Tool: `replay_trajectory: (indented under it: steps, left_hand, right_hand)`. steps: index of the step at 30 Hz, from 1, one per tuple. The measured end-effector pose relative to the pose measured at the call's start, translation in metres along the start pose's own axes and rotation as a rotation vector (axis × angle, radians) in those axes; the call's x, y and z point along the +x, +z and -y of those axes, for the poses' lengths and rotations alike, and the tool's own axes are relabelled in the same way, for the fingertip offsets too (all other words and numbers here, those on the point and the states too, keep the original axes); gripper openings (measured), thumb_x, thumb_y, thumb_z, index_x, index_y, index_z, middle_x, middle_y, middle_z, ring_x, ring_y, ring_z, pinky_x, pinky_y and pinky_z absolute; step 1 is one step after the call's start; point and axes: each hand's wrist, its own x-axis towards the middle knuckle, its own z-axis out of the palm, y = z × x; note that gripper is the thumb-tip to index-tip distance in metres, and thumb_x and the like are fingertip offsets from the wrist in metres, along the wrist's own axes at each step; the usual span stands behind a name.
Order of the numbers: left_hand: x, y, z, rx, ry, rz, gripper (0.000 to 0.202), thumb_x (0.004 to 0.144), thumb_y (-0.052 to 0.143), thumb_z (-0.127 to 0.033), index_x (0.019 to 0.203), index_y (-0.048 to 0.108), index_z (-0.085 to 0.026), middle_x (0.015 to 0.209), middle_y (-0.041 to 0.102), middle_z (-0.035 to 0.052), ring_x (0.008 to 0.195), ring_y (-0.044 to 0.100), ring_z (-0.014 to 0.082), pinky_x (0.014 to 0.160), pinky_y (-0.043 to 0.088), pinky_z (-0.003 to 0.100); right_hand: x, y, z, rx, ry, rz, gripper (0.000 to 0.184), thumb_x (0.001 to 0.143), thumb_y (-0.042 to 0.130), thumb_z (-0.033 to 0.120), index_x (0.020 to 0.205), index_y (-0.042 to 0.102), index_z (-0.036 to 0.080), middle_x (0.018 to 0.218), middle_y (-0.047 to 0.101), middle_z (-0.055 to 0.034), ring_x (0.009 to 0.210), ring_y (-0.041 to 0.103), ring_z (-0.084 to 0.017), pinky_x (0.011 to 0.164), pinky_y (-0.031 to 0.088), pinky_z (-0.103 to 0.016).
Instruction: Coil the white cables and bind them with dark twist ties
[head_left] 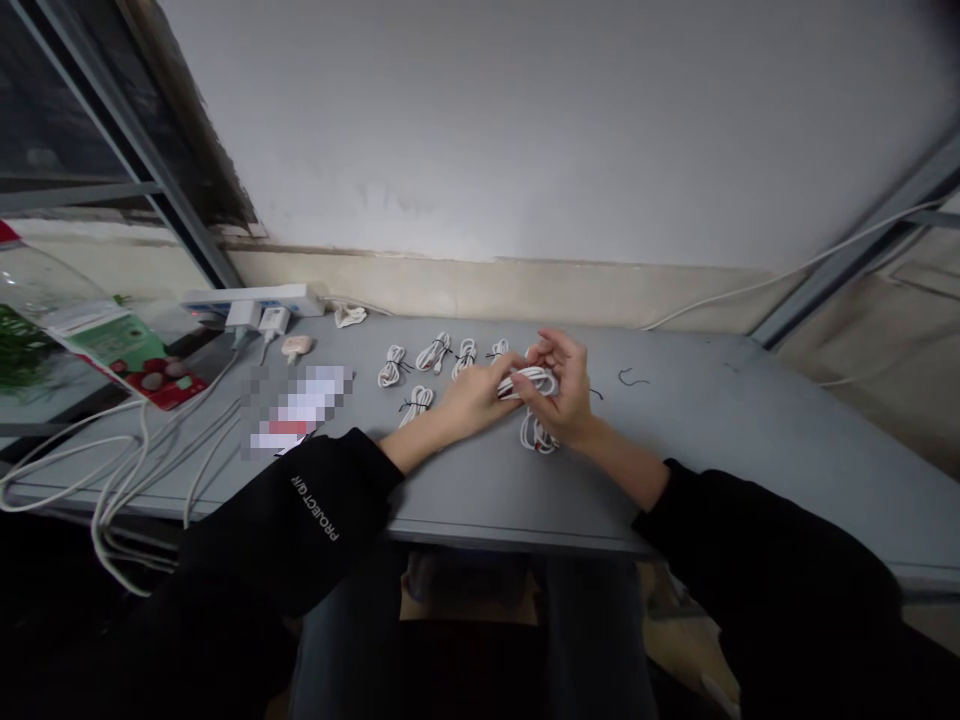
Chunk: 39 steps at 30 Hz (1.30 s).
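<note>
Left hand (pixel 478 396) pinching cable coil (pixel 538 379), right hand (pixel 568 392) half-curled round it, tied bundles (pixel 391 368) around, power strip (pixel 301 297) leftward

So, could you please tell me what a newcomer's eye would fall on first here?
Probably the left hand and right hand near the middle of the picture, holding a looped white cable between them. Next come the tied white cable bundles around them on the gray desk. On the left, the green-and-red packet stands out by its color.
</note>
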Motion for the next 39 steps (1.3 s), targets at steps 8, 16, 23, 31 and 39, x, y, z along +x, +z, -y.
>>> replay_trajectory:
  steps: [8,16,23,31,39]
  left_hand:
    - [0.001,0.005,-0.005,0.044,-0.078,0.034,0.008,0.077,0.060,-0.023,0.073,0.064,-0.017,0.068,0.066,0.0037,0.066,0.058,0.0181,0.060,0.039,0.028]
    - [0.001,0.002,-0.012,-0.042,-0.115,-0.071,0.007,0.078,0.056,-0.021,0.077,0.062,-0.018,0.076,0.068,0.0042,0.072,0.059,0.0188,0.066,0.043,0.031]
    - [0.002,0.006,-0.005,-0.136,-0.036,-0.036,0.010,0.078,0.057,-0.016,0.084,0.064,-0.016,0.081,0.070,0.0046,0.073,0.061,0.0168,0.068,0.046,0.030]
    - [0.003,0.007,-0.002,-0.029,-0.080,-0.025,0.014,0.081,0.061,-0.026,0.088,0.069,-0.016,0.076,0.070,0.0054,0.073,0.064,0.0202,0.068,0.046,0.031]
    - [0.001,0.005,-0.009,0.199,-0.149,0.021,0.021,0.083,0.058,-0.031,0.090,0.071,-0.016,0.080,0.072,0.0099,0.076,0.067,0.0228,0.066,0.044,0.030]
  right_hand:
    - [0.004,-0.001,0.001,-0.198,-0.248,0.160,0.005,0.093,0.052,0.023,0.091,0.057,0.023,0.074,0.058,-0.0012,0.069,0.055,-0.016,0.059,0.047,-0.030]
    - [0.008,-0.001,0.010,-0.220,-0.268,-0.017,0.011,0.090,0.056,0.018,0.096,0.056,0.027,0.078,0.062,-0.0008,0.074,0.062,-0.018,0.063,0.052,-0.033]
    - [0.010,-0.002,0.011,-0.271,-0.227,0.043,0.012,0.089,0.051,0.018,0.095,0.058,0.026,0.081,0.064,-0.0030,0.074,0.062,-0.018,0.062,0.052,-0.033]
    - [0.012,-0.006,0.006,-0.369,-0.130,0.127,0.023,0.096,0.044,0.027,0.077,0.056,0.022,0.060,0.058,0.0013,0.051,0.053,-0.011,0.047,0.039,-0.026]
    - [0.008,-0.002,0.006,-0.387,-0.144,0.121,0.017,0.097,0.043,0.026,0.087,0.055,0.020,0.066,0.063,0.0008,0.051,0.056,-0.010,0.048,0.041,-0.023]
